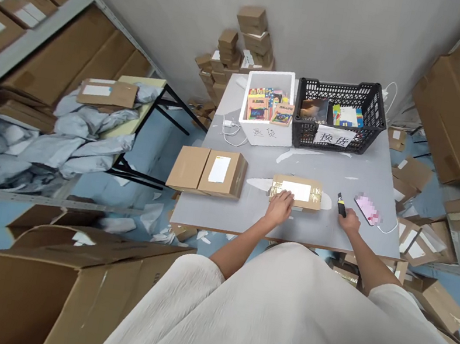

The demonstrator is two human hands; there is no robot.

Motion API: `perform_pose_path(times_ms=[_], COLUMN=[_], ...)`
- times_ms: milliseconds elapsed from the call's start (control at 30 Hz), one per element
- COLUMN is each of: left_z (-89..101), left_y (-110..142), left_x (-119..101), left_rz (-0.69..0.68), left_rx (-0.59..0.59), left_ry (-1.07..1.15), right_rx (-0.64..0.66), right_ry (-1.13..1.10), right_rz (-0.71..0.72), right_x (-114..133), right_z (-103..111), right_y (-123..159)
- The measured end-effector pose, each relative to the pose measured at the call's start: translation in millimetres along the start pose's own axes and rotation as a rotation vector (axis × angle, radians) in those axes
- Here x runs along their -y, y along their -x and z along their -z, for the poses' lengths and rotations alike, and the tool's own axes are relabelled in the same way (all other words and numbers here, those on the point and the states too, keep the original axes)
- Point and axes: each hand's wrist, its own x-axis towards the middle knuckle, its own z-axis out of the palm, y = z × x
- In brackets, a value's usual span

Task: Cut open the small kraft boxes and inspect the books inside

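Observation:
A small taped cardboard parcel (300, 191) with a white label lies flat on the grey table (249, 214). My left hand (279, 207) rests on its near left corner, fingers lying flat on the box. My right hand (349, 221) is closed on a small black cutter (341, 205) that points away from me, just right of the parcel. A phone (367, 210) on a white cable lies to the right of that hand.
Two cardboard boxes (207, 171) sit side by side at the table's left. At the back stand a white foam box (268, 107) with colourful books and a black crate (338, 115). Shelves of cartons line both sides; a large open carton (37, 280) is near left.

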Motion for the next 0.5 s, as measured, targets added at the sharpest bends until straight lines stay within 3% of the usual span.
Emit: perform_pose_path(times_ms=[300, 500], left_z=[0.7, -1.7], left_y=[3, 4], left_x=[-6, -3], left_rz=[0.062, 0.047], left_rx=[0.017, 0.001], left_ry=[0.011, 0.034], right_rx=[0.05, 0.045], right_ry=[0.295, 0.25], right_rz=[0.142, 0.119], right_x=[7, 7], right_z=[-10, -9], right_y=[-18, -19])
